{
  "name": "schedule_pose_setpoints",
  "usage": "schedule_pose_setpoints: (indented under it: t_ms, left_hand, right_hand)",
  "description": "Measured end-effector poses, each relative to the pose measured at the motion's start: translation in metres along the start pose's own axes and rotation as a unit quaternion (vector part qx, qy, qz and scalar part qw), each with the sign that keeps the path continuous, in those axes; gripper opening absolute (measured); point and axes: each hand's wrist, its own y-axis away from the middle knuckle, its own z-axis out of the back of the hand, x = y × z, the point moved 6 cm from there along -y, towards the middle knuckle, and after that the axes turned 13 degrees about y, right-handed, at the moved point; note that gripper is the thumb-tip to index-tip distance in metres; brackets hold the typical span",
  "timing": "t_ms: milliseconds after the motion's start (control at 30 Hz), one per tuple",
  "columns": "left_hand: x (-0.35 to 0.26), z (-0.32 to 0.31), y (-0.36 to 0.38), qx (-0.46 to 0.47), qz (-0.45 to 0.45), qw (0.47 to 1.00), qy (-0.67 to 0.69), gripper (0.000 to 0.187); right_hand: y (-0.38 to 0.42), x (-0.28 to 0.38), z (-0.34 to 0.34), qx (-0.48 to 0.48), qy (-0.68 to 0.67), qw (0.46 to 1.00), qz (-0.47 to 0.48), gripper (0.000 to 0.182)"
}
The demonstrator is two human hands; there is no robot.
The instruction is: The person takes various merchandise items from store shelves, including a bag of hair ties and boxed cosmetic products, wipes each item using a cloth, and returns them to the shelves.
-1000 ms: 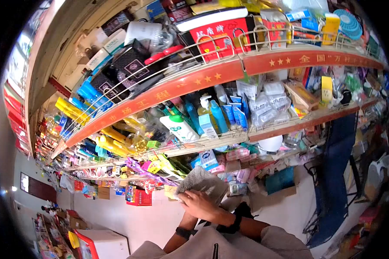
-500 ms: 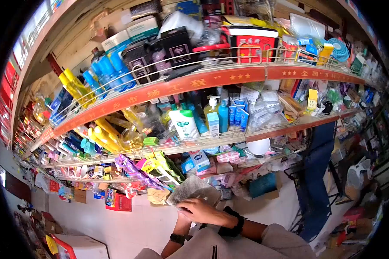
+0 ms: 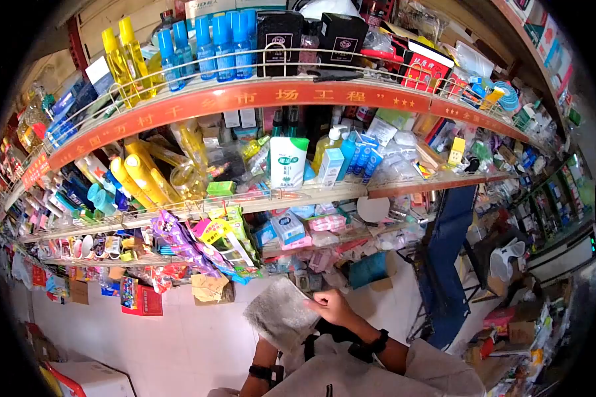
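Note:
A grey cloth is spread out in front of my body, below the shelves. The fingers of my right hand are closed on its right edge. My left forearm comes up beneath the cloth, which covers the left hand, so those fingers are hidden. Beyond the cloth, purple and green packets hang at the front of the lowest shelf.
A shelf with a red front strip carries blue-capped bottles and black boxes. Below stands a white bottle with a green top. A dark blue folding lounger is at right; a cardboard box sits on the floor.
My right hand has gone from lying over the cloth to gripping its right edge, and more of the cloth shows. The view has turned, so the shelves appear more level.

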Motion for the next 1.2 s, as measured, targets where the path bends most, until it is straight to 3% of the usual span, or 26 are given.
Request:
schedule_pose_setpoints:
  t_ms: [200, 300, 433, 467, 633, 767, 800, 900, 1000, 1100, 1200]
  left_hand:
    - [0.002, 0.007, 0.010, -0.009, 0.003, 1.000, 0.010, 0.043]
    - [0.008, 0.007, 0.013, -0.011, -0.001, 1.000, 0.028, 0.043]
    - [0.025, -0.006, 0.009, -0.021, 0.005, 0.990, 0.138, 0.043]
    - [0.012, -0.039, 0.027, 0.024, -0.067, 0.991, -0.115, 0.049]
    - [0.062, -0.059, 0.015, 0.015, -0.061, 0.995, -0.083, 0.047]
    - [0.090, -0.145, 0.034, 0.005, -0.060, 0.967, -0.248, 0.045]
    - [0.097, -0.169, 0.041, -0.007, -0.055, 0.934, -0.352, 0.045]
    - [0.134, -0.179, 0.038, -0.045, -0.040, 0.931, -0.361, 0.048]
    - [0.158, -0.197, 0.039, -0.005, -0.028, 0.880, -0.473, 0.051]
    - [0.183, -0.194, 0.038, -0.024, -0.028, 0.887, -0.460, 0.051]
    - [0.193, -0.214, 0.045, 0.005, -0.054, 0.825, -0.562, 0.049]
  right_hand:
    - [0.012, -0.023, -0.005, -0.001, 0.011, 0.999, -0.049, 0.051]
    - [0.014, -0.022, 0.002, -0.001, -0.014, 0.999, -0.029, 0.051]
    - [0.019, -0.042, 0.017, 0.009, -0.006, 0.999, -0.034, 0.049]
    - [0.021, -0.045, 0.026, 0.013, -0.019, 0.999, -0.042, 0.050]
    - [0.035, -0.076, 0.089, -0.011, -0.059, 0.998, -0.033, 0.049]
    - [0.048, -0.123, 0.145, -0.033, -0.034, 0.997, -0.062, 0.048]
    - [0.051, -0.139, 0.153, -0.039, -0.060, 0.996, -0.054, 0.048]
    - [0.061, -0.171, 0.182, -0.052, -0.094, 0.993, -0.046, 0.048]
    - [0.070, -0.192, 0.212, -0.061, -0.113, 0.991, -0.043, 0.051]
    - [0.079, -0.220, 0.228, -0.075, -0.117, 0.989, -0.048, 0.052]
    - [0.086, -0.244, 0.236, -0.080, -0.117, 0.988, -0.067, 0.051]
